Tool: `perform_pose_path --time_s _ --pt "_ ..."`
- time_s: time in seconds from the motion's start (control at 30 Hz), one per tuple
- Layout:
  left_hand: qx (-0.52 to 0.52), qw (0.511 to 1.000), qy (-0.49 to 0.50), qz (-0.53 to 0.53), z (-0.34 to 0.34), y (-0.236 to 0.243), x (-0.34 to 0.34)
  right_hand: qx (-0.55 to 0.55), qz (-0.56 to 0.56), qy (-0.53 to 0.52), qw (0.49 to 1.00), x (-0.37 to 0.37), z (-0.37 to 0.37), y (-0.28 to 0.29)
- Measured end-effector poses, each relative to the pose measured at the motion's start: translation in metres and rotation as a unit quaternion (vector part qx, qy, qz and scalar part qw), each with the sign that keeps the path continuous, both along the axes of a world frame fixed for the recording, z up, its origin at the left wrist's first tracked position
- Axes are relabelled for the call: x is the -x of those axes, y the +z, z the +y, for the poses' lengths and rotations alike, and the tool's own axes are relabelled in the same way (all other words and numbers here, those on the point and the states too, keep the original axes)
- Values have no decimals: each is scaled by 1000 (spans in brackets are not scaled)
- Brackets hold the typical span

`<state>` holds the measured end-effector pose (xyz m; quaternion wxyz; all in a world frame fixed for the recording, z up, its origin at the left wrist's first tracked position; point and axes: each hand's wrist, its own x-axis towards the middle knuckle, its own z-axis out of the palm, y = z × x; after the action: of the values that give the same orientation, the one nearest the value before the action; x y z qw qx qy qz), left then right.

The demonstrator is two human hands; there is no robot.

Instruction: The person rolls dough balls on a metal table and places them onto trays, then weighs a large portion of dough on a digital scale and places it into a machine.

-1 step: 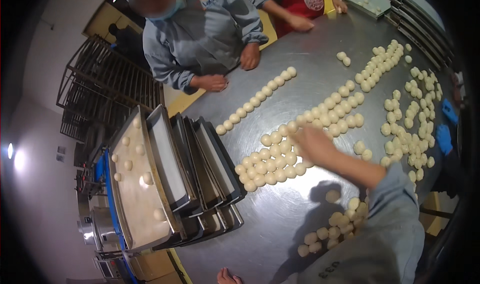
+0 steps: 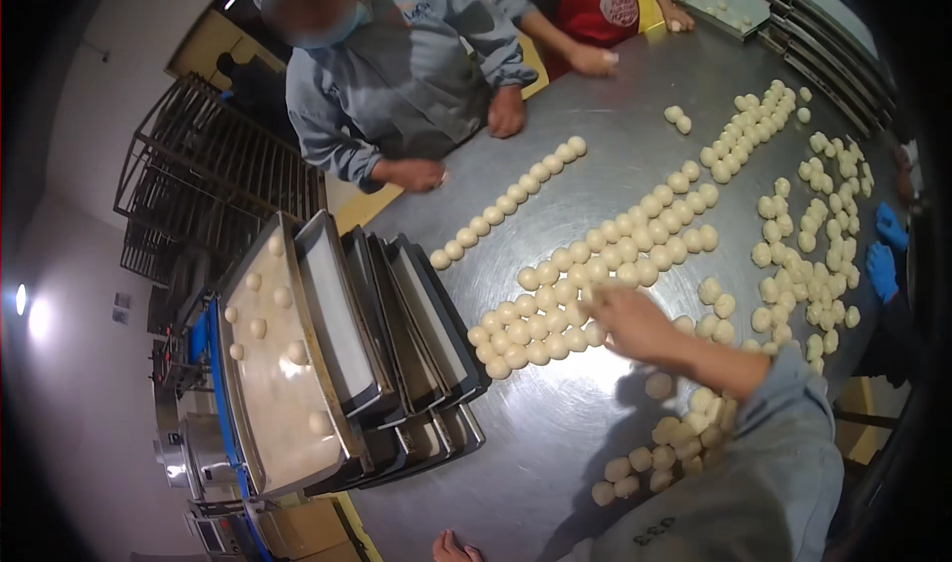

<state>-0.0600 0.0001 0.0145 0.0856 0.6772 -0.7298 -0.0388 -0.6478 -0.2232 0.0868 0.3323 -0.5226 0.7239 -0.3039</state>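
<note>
My right hand (image 2: 635, 326) reaches over the steel table from the lower right. Its fingers are curled together at a round white dough ball, at the right end of the packed rows of dough balls (image 2: 518, 332). The fingers partly cover that ball. More dough balls (image 2: 650, 233) carry the rows on toward the far right. Only a small part of my left hand (image 2: 453, 548) shows at the lower edge, its fingers bent and cut off by the frame. Below my right forearm, another group of dough balls (image 2: 642, 459) lies partly hidden by my sleeve.
Stacked baking trays (image 2: 342, 314) stand at the left, the top one (image 2: 273, 364) holding several dough balls. A single dough row (image 2: 506, 205) lies before a co-worker (image 2: 407, 76). Loose dough balls (image 2: 833, 225) spread at the right near blue-gloved hands (image 2: 882, 265). A dark rack (image 2: 198, 156) stands behind.
My right hand has drawn back slightly toward me, uncovering dough balls in the rows behind it. The co-worker's hand at the far left edge has curled in. My left hand looks unmoved.
</note>
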Motion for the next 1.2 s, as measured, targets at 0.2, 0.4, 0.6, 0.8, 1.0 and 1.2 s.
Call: perform_pose_path --time_s 0.2,0.4,0.6,0.8,1.0,1.2 --pt "-44 999 3 23 3 1 -6 63 308 166 935 -33 146 -43" --pt "127 985 -75 92 -3 -4 -17 -36 229 92 968 -87 156 -9" --pt "115 982 -55 135 4 -13 -23 -163 353 76 918 -169 212 -25" --pt "84 962 -126 227 14 -18 -45 -114 271 -65 953 -178 239 -19" --pt "-36 947 -63 313 24 -14 -38 33 93 -226 969 -216 278 -7" --pt "-137 859 -187 457 56 1 57 -10 320 -121 940 -212 246 -52"
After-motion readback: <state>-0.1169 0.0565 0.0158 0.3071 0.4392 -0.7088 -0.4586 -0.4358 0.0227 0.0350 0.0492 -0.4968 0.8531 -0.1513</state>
